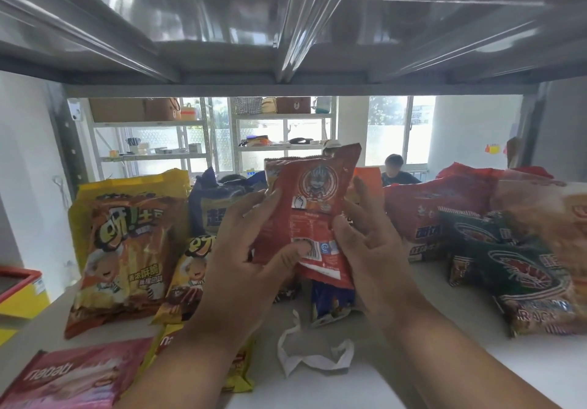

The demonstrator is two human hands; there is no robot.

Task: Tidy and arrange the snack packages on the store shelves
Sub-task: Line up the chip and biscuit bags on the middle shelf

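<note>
Both hands meet at the middle of the frame around a red snack packet (313, 214), lifted upright above the white shelf (438, 284). Left hand (244, 249) grasps the packet's left edge, its thumb pressed over the barcode near the bottom and its fingers curled behind. Right hand (365, 243) grasps the right edge, thumb on the front and fingers wrapped behind. The packet's printed back faces the camera, its top tilted slightly toward the right.

At the left of the frame a big yellow bag (127, 243) leans upright, with a smaller yellow bag (190, 278) just beside it and a dark blue bag (216, 205) behind. A pink wafer pack (76, 373) lies flat in the lower left corner. Green bags (521, 268) and a red bag (441, 208) are piled at the right. A crumpled white scrap (314, 354) lies on the shelf below the hands.
</note>
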